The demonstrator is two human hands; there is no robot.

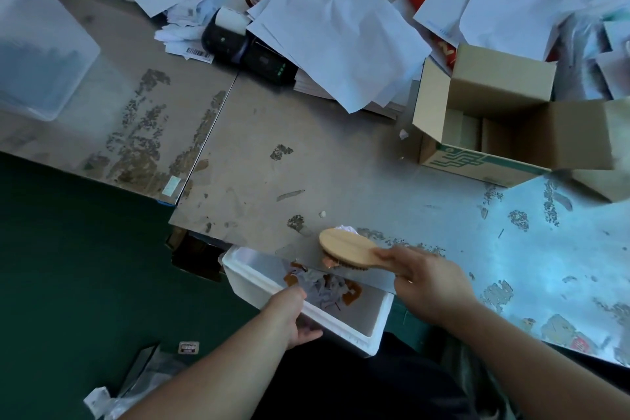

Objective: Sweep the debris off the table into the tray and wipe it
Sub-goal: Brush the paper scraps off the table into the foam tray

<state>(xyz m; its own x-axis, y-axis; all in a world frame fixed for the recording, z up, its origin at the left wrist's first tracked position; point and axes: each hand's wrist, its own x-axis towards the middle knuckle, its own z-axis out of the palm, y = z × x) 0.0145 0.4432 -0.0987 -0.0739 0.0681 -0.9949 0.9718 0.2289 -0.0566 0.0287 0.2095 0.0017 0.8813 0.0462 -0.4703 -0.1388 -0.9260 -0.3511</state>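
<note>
R hand (433, 278) is gripping the wooden brush (347, 248) by its handle, fingers wrapped round it, bristles down at the near edge of the table (306, 164), w/ a white scrap (345, 228) lying just beyond the brush head. L hand (293, 314) is holding the white foam tray (375, 334) by its near wall, w/ the tray's far side tucked under the table edge below the brush; paper & orange bits (327, 286) are lying inside. Looks like the sweep-in step is under way, wipe not yet begun. To do it well: tray rim should be sitting tight under the edge, no gap, right below the brush path; strokes short & low toward the near edge so light scraps aren't flying past. A small crumb (321, 214) is sitting just far-left of the brush, another (403, 134) beside the cardboard box (477, 147) far right; both prob. need pulling in too.
</note>
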